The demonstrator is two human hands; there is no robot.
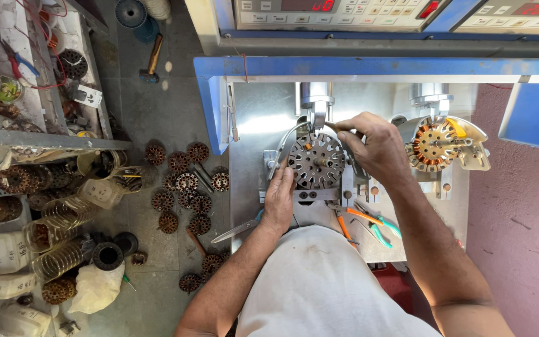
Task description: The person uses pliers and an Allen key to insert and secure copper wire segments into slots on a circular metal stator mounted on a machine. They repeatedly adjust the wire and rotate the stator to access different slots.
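A round slotted metal stator core (315, 160) sits on the left spindle of a winding machine. My left hand (279, 200) rests against its lower left edge. My right hand (374, 145) reaches over its upper right edge, with thumb and fingers pinched near the winding head (315, 105); whether they hold a thin wire I cannot tell. On the right spindle sits a second stator (435, 145) with copper windings.
Pliers with orange and teal handles (369, 223) and scissors (238, 229) lie on the grey machine table (251, 150). Several wound stators (185, 187) are strewn on the floor at left, beside plastic jars (63, 212), a hammer (151, 62) and a cluttered shelf (32, 62).
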